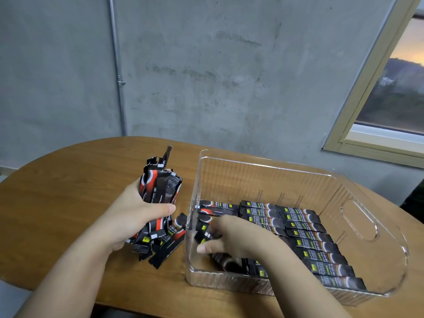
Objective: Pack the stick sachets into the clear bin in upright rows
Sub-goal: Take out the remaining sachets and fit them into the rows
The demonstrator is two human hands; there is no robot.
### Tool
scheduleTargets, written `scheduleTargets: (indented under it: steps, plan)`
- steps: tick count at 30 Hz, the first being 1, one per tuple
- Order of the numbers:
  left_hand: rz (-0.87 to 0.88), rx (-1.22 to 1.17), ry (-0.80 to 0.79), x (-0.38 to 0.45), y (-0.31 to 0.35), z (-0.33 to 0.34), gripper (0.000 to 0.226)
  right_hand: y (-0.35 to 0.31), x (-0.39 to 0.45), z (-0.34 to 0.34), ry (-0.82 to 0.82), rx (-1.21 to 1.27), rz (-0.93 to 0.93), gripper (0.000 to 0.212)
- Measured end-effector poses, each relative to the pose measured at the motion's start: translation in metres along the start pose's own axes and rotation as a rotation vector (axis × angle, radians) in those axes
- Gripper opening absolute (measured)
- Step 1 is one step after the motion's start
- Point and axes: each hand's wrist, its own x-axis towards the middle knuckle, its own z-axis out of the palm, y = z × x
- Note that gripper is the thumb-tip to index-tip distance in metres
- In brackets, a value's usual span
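Note:
My left hand [135,213] grips a thick bundle of black-and-red stick sachets [160,191], held upright just left of the clear bin [358,226]. A few loose sachets [165,247] lie on the table under that hand. My right hand [238,237] reaches into the bin's left part, its fingers and thumb pinching a sachet [203,232] among the packed ones. Rows of sachets [307,237] lie side by side across the bin's floor. The hand hides part of the near rows.
The bin stands on an oval wooden table [68,187], its handle cutout [360,220] on the right wall. A grey concrete wall with a metal pipe [118,72] rises behind. A window [394,83] sits at the upper right.

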Motion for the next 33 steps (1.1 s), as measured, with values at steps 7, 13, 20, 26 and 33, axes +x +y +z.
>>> scheduleTargets:
  steps: [7, 13, 20, 26, 33]
  plan:
    - [-0.010, 0.012, -0.013, -0.001, -0.005, -0.001, 0.048, 0.001, 0.002, 0.003, -0.013, -0.197, 0.129, 0.046]
    - [0.011, 0.014, -0.024, -0.001, -0.005, 0.000, 0.044, -0.006, 0.009, 0.016, -0.054, -0.368, 0.139, 0.041]
    - [0.017, -0.012, -0.027, -0.002, -0.007, -0.004, 0.045, -0.010, 0.022, 0.009, -0.004, -0.352, 0.034, 0.035]
    - [0.067, -0.105, -0.053, -0.006, -0.001, -0.006, 0.041, -0.002, 0.015, 0.003, 0.452, -0.087, -0.083, 0.024]
    - [0.198, -0.370, -0.113, -0.014, 0.026, -0.015, 0.050, -0.038, -0.007, -0.027, 0.725, 0.359, -0.319, 0.012]
